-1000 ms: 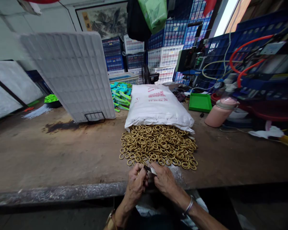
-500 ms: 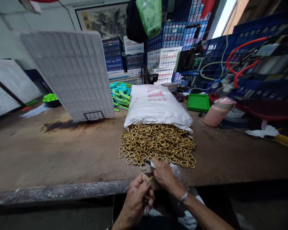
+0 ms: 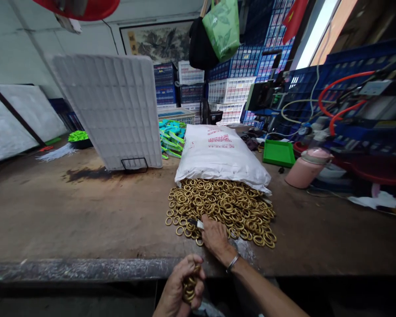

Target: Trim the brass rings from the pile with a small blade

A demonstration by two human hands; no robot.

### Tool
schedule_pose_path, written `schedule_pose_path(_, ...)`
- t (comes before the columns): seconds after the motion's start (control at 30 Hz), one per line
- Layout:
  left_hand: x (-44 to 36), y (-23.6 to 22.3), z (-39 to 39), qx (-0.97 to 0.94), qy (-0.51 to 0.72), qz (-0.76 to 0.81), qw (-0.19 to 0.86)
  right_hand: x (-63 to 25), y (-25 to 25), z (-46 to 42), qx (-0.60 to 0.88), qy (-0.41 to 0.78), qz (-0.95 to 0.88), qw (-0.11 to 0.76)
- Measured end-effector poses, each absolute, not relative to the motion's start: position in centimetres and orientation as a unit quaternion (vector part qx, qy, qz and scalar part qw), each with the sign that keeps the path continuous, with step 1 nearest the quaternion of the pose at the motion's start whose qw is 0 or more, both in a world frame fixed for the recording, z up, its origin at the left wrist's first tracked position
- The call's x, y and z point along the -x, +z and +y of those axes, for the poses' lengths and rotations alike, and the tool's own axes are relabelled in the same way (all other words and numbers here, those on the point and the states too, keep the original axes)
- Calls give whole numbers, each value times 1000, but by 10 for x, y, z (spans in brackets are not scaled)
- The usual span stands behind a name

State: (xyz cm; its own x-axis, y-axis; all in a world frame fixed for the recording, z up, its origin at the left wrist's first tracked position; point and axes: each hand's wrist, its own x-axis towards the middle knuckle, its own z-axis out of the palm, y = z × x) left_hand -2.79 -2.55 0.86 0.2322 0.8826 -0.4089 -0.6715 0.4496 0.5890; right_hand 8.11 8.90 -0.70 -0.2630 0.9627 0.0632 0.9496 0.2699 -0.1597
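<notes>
Over my remote feed, the left hand [image 3: 177, 287] sat nearest, at six o'clock, curled around a clump of gold-toned rings [image 3: 189, 288]. It had parted from the right hand [image 3: 215, 237], which had shifted leftward at twelve, gripping a slim dark-tipped tool [image 3: 196, 223] over the near edge of the ring pile [image 3: 227, 203]. I judged that one hand now worked the pile while the other stored. Smooth round rings lay loose on the stained brown worktop [image 3: 112, 215]. Beyond, at twelve, slumped a wrinkled white sack [image 3: 218, 156]; at eleven tilted a ribbed white panel [image 3: 119, 105].
</notes>
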Motion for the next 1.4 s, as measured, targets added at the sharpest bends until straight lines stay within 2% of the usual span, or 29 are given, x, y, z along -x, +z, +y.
schedule_pose_path(0.27, 28, 3, -18, -95, 512, 395, 757, -83, -9, 90, 598, 50, -795, 87)
schedule_pose_path(0.4, 25, 5, -8, -141, 513, 412, 740, -90, -6, 90, 588, 65, -798, 117)
schedule_pose_path(0.53, 18, 8, 8, -224, 528, 462, 676, -103, -3, 86, 583, 92, -791, 162)
schedule_pose_path(0.7, 6, 2, 28, -317, 510, 536, 593, -122, -3, 73, 530, 149, -798, 244)
schedule_pose_path(0.87, -8, 2, 32, -348, 478, 524, 613, -134, -4, 57, 502, 200, -794, 277)
schedule_pose_path(1.07, -17, 7, 28, -397, 452, 579, 550, -137, -1, 54, 525, 359, -691, 342)
schedule_pose_path(1.2, -20, 6, 26, -473, 465, 562, 495, -138, 1, 54, 527, 458, -629, 343)
schedule_pose_path(1.3, -23, 7, 24, -486, 456, 549, 504, -140, 0, 54, 529, 480, -602, 357)
schedule_pose_path(1.4, -25, 8, 21, -447, 444, 544, 554, -142, -4, 54, 537, 444, -607, 383)
